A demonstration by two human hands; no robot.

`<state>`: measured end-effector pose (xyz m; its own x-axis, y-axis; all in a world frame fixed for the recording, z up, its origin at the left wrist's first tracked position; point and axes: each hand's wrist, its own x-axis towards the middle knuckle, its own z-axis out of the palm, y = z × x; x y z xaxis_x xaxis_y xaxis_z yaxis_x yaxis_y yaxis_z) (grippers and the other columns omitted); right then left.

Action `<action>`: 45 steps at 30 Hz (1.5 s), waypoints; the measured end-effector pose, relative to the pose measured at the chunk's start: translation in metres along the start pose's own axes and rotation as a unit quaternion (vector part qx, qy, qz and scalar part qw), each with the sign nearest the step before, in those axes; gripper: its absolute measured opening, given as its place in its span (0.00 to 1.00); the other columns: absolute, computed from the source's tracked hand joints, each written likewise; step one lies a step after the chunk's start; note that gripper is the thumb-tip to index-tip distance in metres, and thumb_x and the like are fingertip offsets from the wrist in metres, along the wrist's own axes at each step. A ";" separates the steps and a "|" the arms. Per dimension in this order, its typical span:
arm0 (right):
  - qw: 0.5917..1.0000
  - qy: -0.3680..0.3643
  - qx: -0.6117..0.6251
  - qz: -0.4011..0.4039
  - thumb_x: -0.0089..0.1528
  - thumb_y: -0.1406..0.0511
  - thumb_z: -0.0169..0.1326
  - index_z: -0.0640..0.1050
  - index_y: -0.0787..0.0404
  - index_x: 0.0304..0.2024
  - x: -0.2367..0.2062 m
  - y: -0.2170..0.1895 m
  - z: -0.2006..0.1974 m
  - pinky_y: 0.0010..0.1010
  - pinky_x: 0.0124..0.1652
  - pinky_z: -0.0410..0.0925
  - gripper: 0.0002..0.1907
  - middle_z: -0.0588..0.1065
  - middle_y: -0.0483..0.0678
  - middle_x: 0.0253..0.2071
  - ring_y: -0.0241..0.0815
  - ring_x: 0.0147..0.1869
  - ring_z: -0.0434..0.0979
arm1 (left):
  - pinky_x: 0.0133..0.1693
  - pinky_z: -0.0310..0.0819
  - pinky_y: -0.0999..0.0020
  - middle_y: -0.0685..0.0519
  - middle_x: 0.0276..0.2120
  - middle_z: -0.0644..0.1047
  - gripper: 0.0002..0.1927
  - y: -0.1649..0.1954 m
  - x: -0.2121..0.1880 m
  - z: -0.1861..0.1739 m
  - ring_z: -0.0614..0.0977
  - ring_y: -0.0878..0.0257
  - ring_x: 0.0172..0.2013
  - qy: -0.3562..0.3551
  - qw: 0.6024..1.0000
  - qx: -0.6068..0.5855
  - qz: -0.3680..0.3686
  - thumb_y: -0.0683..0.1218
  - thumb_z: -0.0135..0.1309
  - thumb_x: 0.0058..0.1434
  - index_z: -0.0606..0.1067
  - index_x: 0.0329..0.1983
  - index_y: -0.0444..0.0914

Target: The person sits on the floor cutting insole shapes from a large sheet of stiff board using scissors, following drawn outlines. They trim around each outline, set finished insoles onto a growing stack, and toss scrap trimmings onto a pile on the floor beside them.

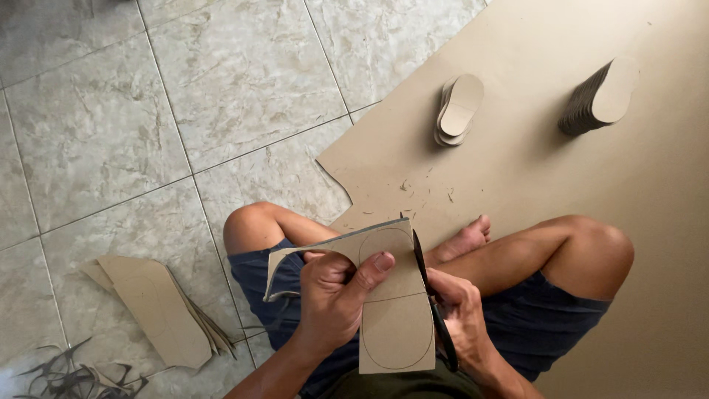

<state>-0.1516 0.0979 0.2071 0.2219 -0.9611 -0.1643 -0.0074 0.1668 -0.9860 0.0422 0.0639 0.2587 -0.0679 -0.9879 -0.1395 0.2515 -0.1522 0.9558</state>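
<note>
Grey floor tiles point(96, 125) lie below; left hand point(332, 295) pinches thin, bendy card point(395, 310) near its edge, right hand point(461, 310) grips scissors point(432, 295).

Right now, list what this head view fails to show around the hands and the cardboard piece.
- Scissors: handles hidden inside the right hand; blade tips seen edge-on, so how far they are open is unclear.
- Cardboard piece: its left part curls away, back face hidden; the left hand covers part of it.
- Dark offcuts: cut off by the bottom-left edge.
- Stack of cut soles: count too small to tell.
</note>
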 end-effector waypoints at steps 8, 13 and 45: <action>0.999 0.020 0.003 -0.041 0.54 0.65 0.63 0.80 0.70 0.39 -0.010 -0.004 0.001 0.24 0.33 0.70 0.15 0.80 0.45 0.28 0.31 0.32 0.77 | 0.34 0.73 0.77 0.54 0.30 0.83 0.10 -0.008 -0.005 0.002 0.79 0.73 0.31 -0.005 0.999 -0.044 -0.015 0.42 0.60 0.66 0.82 0.39 0.28; 0.995 0.038 -0.094 -0.025 0.53 0.68 0.62 0.82 0.68 0.35 -0.011 -0.002 -0.003 0.23 0.25 0.63 0.10 0.72 0.43 0.19 0.28 0.22 0.70 | 0.32 0.74 0.76 0.52 0.29 0.84 0.10 -0.004 -0.004 -0.005 0.80 0.72 0.29 -0.018 1.000 -0.008 -0.022 0.43 0.60 0.67 0.83 0.39 0.27; 0.989 -0.055 0.124 0.052 0.55 0.64 0.60 0.75 0.69 0.49 -0.009 -0.028 -0.004 0.24 0.37 0.65 0.22 0.74 0.41 0.33 0.31 0.37 0.70 | 0.28 0.72 0.76 0.57 0.27 0.82 0.11 0.043 0.013 -0.021 0.79 0.75 0.28 -0.206 0.960 0.068 -0.178 0.44 0.56 0.65 0.82 0.41 0.31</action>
<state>-0.1573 0.1007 0.2362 0.3380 -0.9081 -0.2470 0.2004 0.3259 -0.9239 0.0723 0.0436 0.2929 -0.5091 -0.7746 -0.3752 0.0160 -0.4444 0.8957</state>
